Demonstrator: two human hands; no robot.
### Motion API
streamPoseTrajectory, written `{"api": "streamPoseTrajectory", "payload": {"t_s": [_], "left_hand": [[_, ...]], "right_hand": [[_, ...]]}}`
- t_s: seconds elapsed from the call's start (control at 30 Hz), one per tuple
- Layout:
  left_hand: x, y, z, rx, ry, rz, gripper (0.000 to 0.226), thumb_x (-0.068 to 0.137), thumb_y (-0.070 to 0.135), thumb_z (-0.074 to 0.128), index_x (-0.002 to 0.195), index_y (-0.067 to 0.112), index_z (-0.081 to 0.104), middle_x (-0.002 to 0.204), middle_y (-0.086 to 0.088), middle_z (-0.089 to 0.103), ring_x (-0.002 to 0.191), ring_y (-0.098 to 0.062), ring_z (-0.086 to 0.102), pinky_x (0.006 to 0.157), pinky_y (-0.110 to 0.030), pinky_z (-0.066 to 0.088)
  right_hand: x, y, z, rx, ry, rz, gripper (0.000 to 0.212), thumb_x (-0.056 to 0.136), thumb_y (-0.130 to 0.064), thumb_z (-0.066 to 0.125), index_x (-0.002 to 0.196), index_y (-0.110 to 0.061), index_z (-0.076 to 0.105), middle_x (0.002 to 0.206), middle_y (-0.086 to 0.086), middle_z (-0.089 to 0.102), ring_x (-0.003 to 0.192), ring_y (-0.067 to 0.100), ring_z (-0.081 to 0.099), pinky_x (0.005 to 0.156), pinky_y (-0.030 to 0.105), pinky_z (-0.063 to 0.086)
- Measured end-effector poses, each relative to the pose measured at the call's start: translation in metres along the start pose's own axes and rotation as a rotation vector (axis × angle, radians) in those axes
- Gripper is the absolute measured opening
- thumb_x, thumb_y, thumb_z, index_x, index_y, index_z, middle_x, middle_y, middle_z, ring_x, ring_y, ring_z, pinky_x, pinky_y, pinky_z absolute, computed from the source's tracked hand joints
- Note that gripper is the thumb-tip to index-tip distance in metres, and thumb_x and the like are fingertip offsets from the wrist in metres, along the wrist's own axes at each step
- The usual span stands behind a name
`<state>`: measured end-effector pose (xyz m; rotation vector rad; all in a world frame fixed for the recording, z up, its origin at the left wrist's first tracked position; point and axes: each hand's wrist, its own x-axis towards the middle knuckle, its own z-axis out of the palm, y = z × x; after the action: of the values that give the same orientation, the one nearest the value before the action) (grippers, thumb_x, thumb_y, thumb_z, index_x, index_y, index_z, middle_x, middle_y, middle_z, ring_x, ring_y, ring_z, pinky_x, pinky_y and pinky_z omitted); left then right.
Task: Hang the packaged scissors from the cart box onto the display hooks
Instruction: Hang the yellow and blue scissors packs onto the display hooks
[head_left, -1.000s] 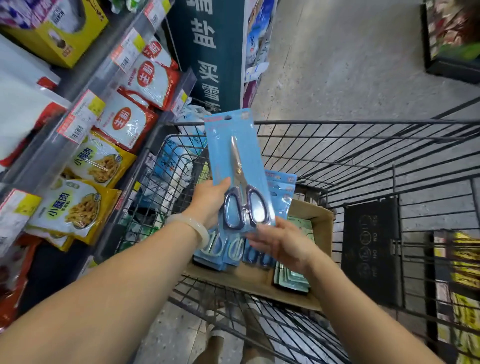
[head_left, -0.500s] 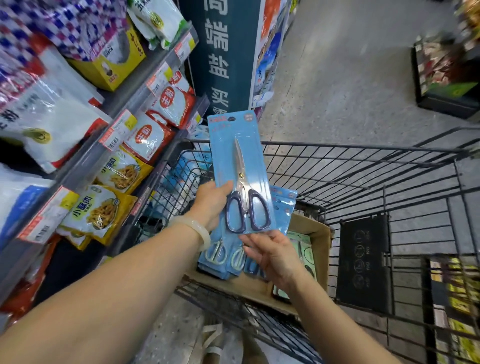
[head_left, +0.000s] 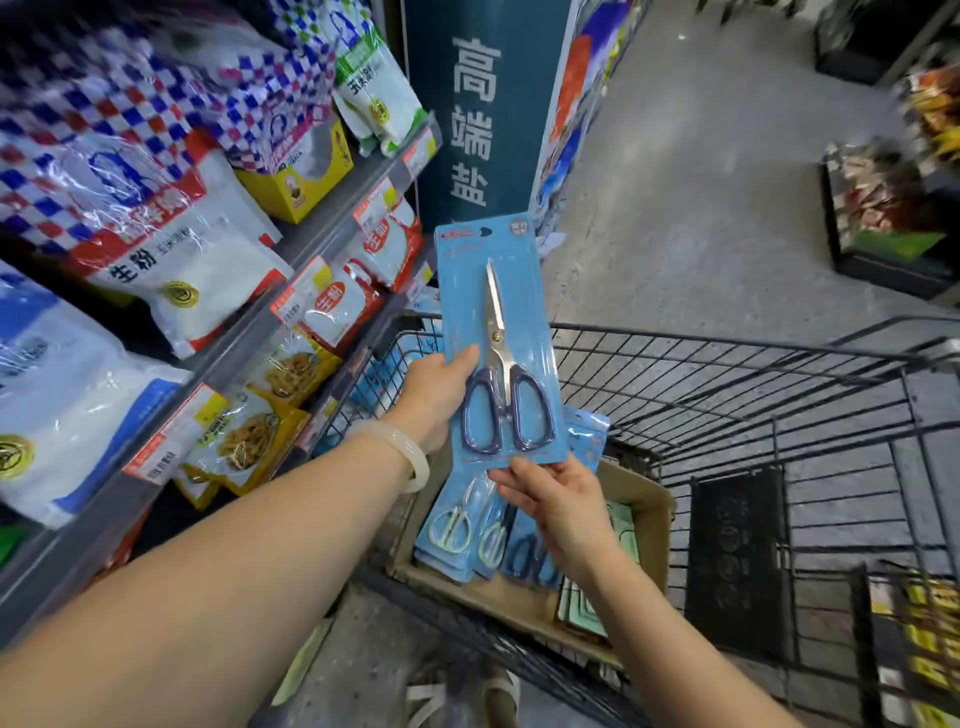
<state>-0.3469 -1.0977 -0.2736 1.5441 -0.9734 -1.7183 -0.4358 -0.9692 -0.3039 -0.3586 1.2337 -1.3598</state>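
Scissors pack (head_left: 496, 338) upright, long axis vertical, hang-hole at top. Left hand (head_left: 436, 389) grips left edge; right hand (head_left: 558, 501) pinches bottom edge. Display hooks unseen.

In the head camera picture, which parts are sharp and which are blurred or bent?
Head view: the held scissors pack and both hands, left and right, are sharp; the checkered bags at upper left and the far right edge smear with motion blur; the cart rails bow from wide-angle distortion.
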Motion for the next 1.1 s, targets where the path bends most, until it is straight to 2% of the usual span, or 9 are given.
{"api": "streamPoseTrajectory", "payload": {"t_s": [0.13,0.2,0.3,0.4,0.53,0.63,0.77,0.93,1.1], "left_hand": [[0.0,-0.001,-0.001,0.034,-0.006,0.022,0.015,0.092,0.025,0.058,0.095,0.01,0.063,0.102,-0.016,0.069,0.092,-0.033,0.066,0.087,-0.047,0.055],[-0.002,-0.002,0.001,0.031,-0.012,0.039,0.015,0.092,0.018,0.059,0.102,0.007,0.062,0.103,-0.015,0.068,0.09,-0.03,0.066,0.087,-0.045,0.054],[0.0,-0.004,0.003,0.015,-0.017,0.057,0.021,0.089,0.006,0.06,0.11,0.005,0.06,0.097,-0.009,0.068,0.089,-0.027,0.065,0.083,-0.04,0.054],[-0.001,-0.005,0.004,-0.011,-0.042,0.041,0.022,0.089,0.003,0.06,0.11,0.007,0.058,0.089,-0.004,0.067,0.078,-0.02,0.065,0.074,-0.034,0.054],[0.001,-0.005,0.001,-0.075,-0.056,-0.01,0.024,0.09,0.001,0.057,0.114,0.004,0.057,0.101,-0.012,0.067,0.086,-0.027,0.065,0.08,-0.039,0.055],[0.005,-0.004,-0.002,-0.118,-0.048,-0.052,0.018,0.091,0.0,0.056,0.108,0.004,0.059,0.093,-0.011,0.066,0.077,-0.023,0.063,0.079,-0.038,0.055],[0.008,-0.005,-0.001,-0.109,-0.027,-0.097,0.029,0.09,0.003,0.059,0.118,-0.003,0.056,0.106,-0.019,0.065,0.083,-0.029,0.063,0.086,-0.045,0.054],[0.006,-0.008,0.005,-0.159,-0.046,-0.118,0.021,0.092,0.004,0.056,0.113,0.001,0.057,0.088,-0.01,0.064,0.07,-0.021,0.061,0.071,-0.033,0.053],[0.008,-0.009,0.008,-0.151,-0.042,-0.136,0.024,0.092,0.007,0.057,0.115,0.0,0.058,0.093,-0.011,0.066,0.073,-0.021,0.062,0.075,-0.035,0.055]], "right_hand": [[-0.001,0.0,0.003,0.031,0.039,0.028,0.011,0.09,0.003,0.052,0.09,-0.005,0.058,0.07,0.003,0.073,0.066,0.011,0.071,0.064,0.02,0.058],[0.0,0.001,0.004,0.095,0.103,0.065,0.011,0.091,0.002,0.051,0.085,-0.006,0.056,0.072,0.007,0.071,0.065,0.011,0.07,0.066,0.02,0.058],[0.001,0.004,0.007,0.214,0.208,0.124,0.02,0.091,0.003,0.05,0.075,-0.008,0.052,0.065,0.007,0.07,0.059,0.012,0.07,0.059,0.019,0.058],[0.0,0.007,0.01,0.207,0.25,0.15,0.021,0.091,0.0,0.051,0.073,-0.011,0.052,0.063,0.002,0.069,0.056,0.008,0.068,0.048,0.015,0.052],[-0.002,0.009,0.004,0.157,0.186,0.1,0.019,0.091,-0.001,0.053,0.077,-0.014,0.05,0.072,0.003,0.069,0.066,0.008,0.069,0.049,0.018,0.05],[-0.002,0.008,-0.001,0.108,0.113,0.054,0.015,0.09,0.001,0.053,0.081,-0.011,0.05,0.071,0.003,0.071,0.07,0.011,0.07,0.054,0.02,0.053],[0.0,0.008,-0.006,0.087,0.085,0.015,0.012,0.09,0.0,0.053,0.082,-0.009,0.051,0.07,0.004,0.071,0.068,0.012,0.07,0.06,0.02,0.056],[0.004,0.008,-0.012,0.053,0.111,0.0,0.013,0.089,0.001,0.054,0.079,-0.007,0.052,0.066,0.004,0.071,0.064,0.012,0.07,0.06,0.019,0.057],[0.007,0.007,-0.016,0.037,0.11,0.009,0.014,0.088,0.004,0.055,0.078,-0.006,0.052,0.065,0.006,0.071,0.064,0.013,0.071,0.06,0.02,0.057]]}}
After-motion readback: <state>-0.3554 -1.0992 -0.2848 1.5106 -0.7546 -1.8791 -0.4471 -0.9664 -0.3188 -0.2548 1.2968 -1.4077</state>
